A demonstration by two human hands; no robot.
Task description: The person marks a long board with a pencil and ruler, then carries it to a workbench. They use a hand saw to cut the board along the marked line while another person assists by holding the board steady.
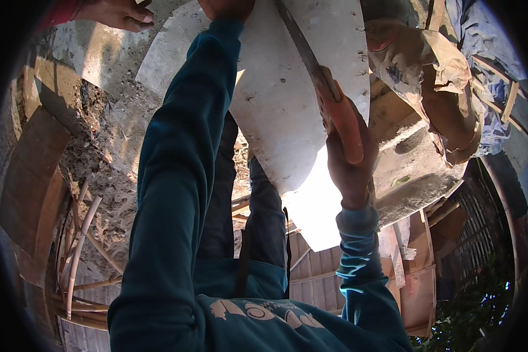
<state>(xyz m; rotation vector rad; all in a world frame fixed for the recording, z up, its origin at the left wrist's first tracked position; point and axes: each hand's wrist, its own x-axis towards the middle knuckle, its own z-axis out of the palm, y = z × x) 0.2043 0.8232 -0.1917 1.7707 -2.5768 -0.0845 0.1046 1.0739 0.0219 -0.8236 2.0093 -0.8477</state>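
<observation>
We hold an orange-handled handsaw (328, 88) slantwise over the pale board (276, 105), our right hand (353, 167) wrapped closed around its grip, while our left hand (226, 7), over that board too, is cut off at the top of our view, so we cannot tell its openness or hold.

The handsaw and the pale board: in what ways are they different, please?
The handsaw is long and narrow; the pale board is broad. The handsaw shows an orange handle and grey blade; the pale board is whitish with dark specks. Both run out of the picture's top edge.
</observation>
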